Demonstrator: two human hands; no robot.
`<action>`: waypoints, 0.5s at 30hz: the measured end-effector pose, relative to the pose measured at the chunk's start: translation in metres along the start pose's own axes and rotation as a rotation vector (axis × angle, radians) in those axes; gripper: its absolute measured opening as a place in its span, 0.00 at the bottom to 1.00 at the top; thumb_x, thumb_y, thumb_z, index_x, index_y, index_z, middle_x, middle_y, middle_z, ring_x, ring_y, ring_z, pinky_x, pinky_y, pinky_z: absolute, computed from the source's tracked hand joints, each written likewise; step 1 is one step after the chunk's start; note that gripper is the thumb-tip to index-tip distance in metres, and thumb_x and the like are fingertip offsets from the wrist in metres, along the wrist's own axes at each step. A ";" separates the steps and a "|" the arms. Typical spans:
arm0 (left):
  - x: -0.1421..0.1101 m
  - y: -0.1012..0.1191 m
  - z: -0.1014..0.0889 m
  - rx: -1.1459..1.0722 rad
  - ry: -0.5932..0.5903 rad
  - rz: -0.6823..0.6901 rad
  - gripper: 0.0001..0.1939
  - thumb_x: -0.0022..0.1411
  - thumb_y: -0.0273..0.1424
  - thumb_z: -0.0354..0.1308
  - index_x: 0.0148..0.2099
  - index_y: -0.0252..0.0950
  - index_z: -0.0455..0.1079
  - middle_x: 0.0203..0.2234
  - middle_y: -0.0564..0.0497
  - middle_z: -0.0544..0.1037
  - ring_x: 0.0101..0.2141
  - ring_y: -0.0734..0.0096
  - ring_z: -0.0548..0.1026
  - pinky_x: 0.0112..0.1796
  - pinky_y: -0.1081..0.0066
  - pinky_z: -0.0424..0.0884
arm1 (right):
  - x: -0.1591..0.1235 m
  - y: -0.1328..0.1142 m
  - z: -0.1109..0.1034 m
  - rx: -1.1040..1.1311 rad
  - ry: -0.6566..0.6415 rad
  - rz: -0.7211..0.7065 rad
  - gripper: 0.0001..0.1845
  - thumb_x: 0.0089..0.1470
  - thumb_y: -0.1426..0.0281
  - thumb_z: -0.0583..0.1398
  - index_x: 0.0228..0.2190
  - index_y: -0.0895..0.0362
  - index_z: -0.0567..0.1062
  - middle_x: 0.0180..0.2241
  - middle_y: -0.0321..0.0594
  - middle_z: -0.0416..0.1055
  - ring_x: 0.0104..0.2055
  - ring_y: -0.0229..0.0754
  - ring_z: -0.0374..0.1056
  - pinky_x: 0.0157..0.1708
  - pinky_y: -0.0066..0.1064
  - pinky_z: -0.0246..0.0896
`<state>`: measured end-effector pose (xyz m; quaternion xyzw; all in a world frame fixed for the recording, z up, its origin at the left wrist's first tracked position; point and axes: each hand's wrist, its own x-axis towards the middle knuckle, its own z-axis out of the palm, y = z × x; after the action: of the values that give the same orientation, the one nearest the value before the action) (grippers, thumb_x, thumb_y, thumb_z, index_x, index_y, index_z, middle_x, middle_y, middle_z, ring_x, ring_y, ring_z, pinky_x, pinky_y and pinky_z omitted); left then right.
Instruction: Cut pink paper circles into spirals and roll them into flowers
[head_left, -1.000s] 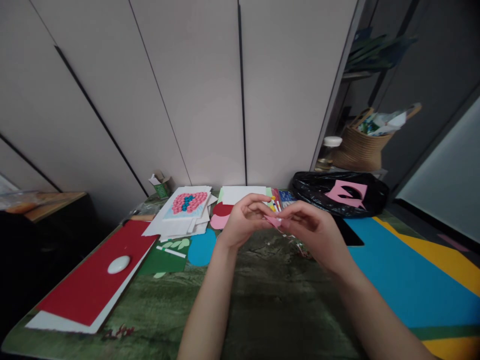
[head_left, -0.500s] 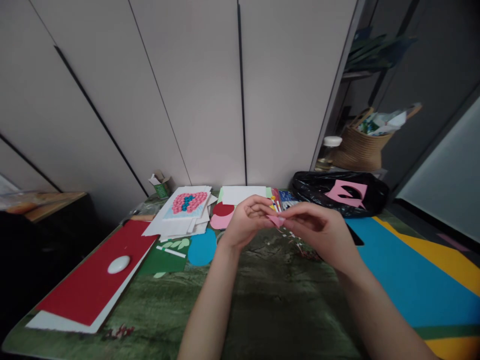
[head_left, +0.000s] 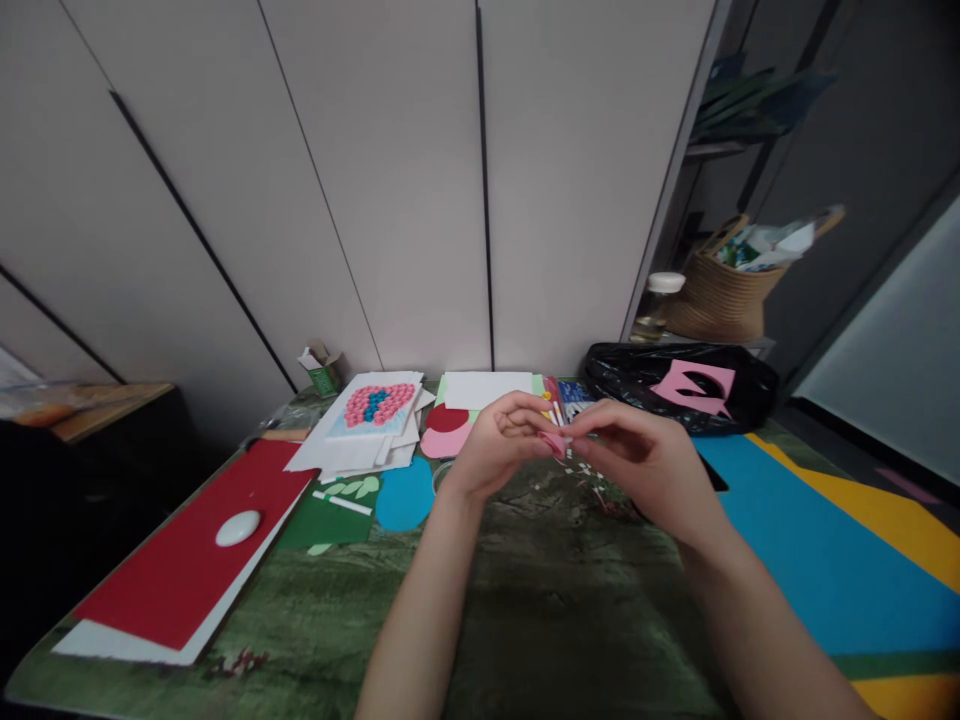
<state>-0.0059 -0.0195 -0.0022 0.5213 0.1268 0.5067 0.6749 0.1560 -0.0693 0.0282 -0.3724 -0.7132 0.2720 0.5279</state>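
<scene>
A small piece of pink paper (head_left: pixel 554 444) is held above the middle of the table, its near side curled into a rounded fold. My left hand (head_left: pixel 496 442) pinches it from the left between thumb and fingers. From the right, the thumb and fingertips of my right hand (head_left: pixel 646 452) close on its other edge. Fingers hide part of the paper. Behind my left hand lie a dark red paper shape (head_left: pixel 448 417) and a pink paper shape (head_left: pixel 441 442). Small white scraps (head_left: pixel 586 468) are scattered on the table below my right hand.
Left are a red sheet (head_left: pixel 180 560) bearing a white oval object (head_left: pixel 238 528), a green sheet (head_left: pixel 322 525) with a marker (head_left: pixel 342 502), and a heart picture (head_left: pixel 375 405). A blue sheet (head_left: pixel 810 560) lies right; a black plastic bag (head_left: pixel 622 375) stands behind it.
The pink paper showed a flat, pointed corner before; now it looks more curled between my fingertips. Both hands have stayed nearly in place, with small finger movements.
</scene>
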 end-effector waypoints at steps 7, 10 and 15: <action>0.001 -0.002 -0.002 -0.070 -0.046 -0.041 0.19 0.42 0.22 0.67 0.39 0.34 0.69 0.24 0.53 0.78 0.26 0.76 0.76 0.32 0.75 0.69 | 0.000 0.005 -0.004 -0.016 -0.040 -0.014 0.04 0.49 0.70 0.62 0.31 0.52 0.77 0.33 0.37 0.75 0.35 0.39 0.70 0.34 0.32 0.64; 0.002 -0.003 -0.003 -0.092 -0.069 -0.067 0.18 0.43 0.22 0.66 0.40 0.34 0.69 0.25 0.53 0.77 0.26 0.77 0.75 0.33 0.75 0.69 | 0.001 0.006 -0.006 -0.043 -0.048 -0.034 0.05 0.49 0.71 0.62 0.31 0.51 0.77 0.33 0.36 0.75 0.35 0.38 0.70 0.34 0.31 0.64; 0.002 -0.005 -0.005 -0.142 -0.118 -0.107 0.17 0.46 0.23 0.66 0.41 0.34 0.70 0.24 0.53 0.77 0.26 0.78 0.74 0.32 0.76 0.68 | 0.002 0.006 -0.012 -0.117 -0.093 -0.088 0.06 0.50 0.71 0.62 0.32 0.48 0.77 0.32 0.33 0.75 0.35 0.36 0.69 0.35 0.30 0.64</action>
<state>-0.0057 -0.0147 -0.0072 0.4935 0.0781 0.4459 0.7427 0.1683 -0.0638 0.0279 -0.3577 -0.7674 0.2235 0.4828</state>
